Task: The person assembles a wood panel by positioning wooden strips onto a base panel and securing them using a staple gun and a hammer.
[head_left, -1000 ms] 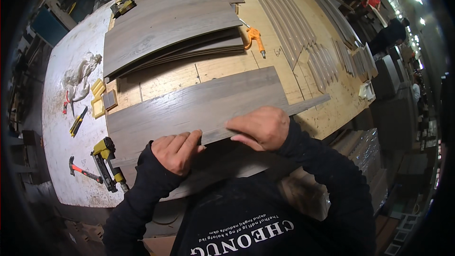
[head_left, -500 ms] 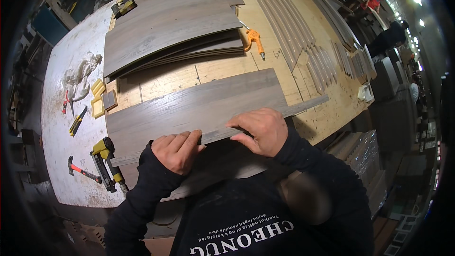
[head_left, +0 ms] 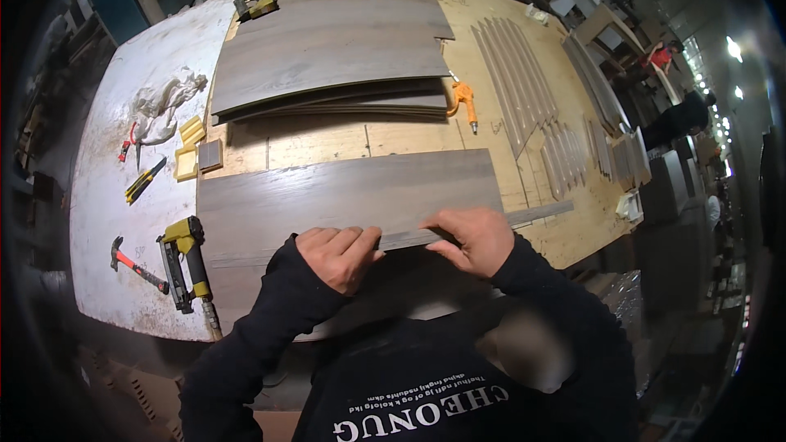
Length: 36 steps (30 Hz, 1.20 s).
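A long, narrow grey-brown wood strip (head_left: 401, 237) lies along the near part of a wood-grain panel (head_left: 352, 188), its right end jutting past the panel. My left hand (head_left: 340, 258) is closed on the strip left of its middle, with fingers on top. Farther right, my right hand (head_left: 473, 239) pinches the same strip between thumb and curled fingers. Left of the panel lies a yellow-and-black nail gun (head_left: 187, 262) with a hose fitting. Beside it is a claw hammer (head_left: 139, 266) with a red-and-black handle.
A stack of wood-grain panels (head_left: 327, 41) lies beyond, with another nail gun (head_left: 257, 5) on its corner. An orange air blow gun (head_left: 464, 105), bundled strips (head_left: 516, 74), pliers (head_left: 146, 180), yellow blocks (head_left: 188, 151) and crumpled plastic (head_left: 164, 106) surround the work. Two people are far right.
My view has shifted, so the bench sits lower and farther right. Both hands keep hold of the strip, the left slightly nearer the right. The strip has hardly moved against the panel.
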{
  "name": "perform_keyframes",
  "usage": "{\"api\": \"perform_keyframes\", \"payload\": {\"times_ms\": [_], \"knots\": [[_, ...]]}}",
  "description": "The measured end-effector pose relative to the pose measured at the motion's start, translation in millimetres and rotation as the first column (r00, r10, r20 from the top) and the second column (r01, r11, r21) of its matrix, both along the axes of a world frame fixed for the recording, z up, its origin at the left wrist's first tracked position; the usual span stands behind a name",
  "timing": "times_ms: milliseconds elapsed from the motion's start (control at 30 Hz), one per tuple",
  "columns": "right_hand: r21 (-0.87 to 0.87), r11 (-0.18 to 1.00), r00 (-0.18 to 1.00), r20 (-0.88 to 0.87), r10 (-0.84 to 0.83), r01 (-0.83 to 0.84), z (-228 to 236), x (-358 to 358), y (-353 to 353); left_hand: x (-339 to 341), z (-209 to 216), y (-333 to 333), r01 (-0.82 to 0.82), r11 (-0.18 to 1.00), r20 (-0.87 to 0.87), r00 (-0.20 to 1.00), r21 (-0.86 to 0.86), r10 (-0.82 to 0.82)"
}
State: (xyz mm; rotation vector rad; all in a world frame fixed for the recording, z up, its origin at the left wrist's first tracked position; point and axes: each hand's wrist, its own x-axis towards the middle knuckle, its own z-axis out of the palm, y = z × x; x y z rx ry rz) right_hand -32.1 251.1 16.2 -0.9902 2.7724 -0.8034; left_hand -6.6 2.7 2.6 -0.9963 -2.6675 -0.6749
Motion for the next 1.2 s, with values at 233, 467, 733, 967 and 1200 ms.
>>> {"api": "perform_keyframes", "payload": {"times_ms": [233,467,733,967,1200], "knots": [[0.176,0.983,0.952,0.291,-0.097,0.046,10,-12,22,4,-6,0,0.018,1.000,-0.009,1.000,0.002,-0.018],[0.181,0.983,0.925,0.369,-0.093,0.027,8,-15,22,3,-7,3,0.000,1.000,-0.057,0.998,0.031,0.002],[0.161,0.987,0.953,0.298,-0.062,0.014,3,-11,21,1,-9,2,-0.003,1.000,-0.058,0.998,0.021,0.004],[0.072,0.995,0.981,-0.174,0.085,-0.074,-11,-4,21,-1,-11,0,-0.013,1.000,-0.085,0.996,-0.002,0.013],[0.161,0.983,0.963,-0.235,0.129,-0.093,-10,-1,23,2,-6,1,-0.028,0.999,-0.052,0.998,-0.038,0.026]]}}
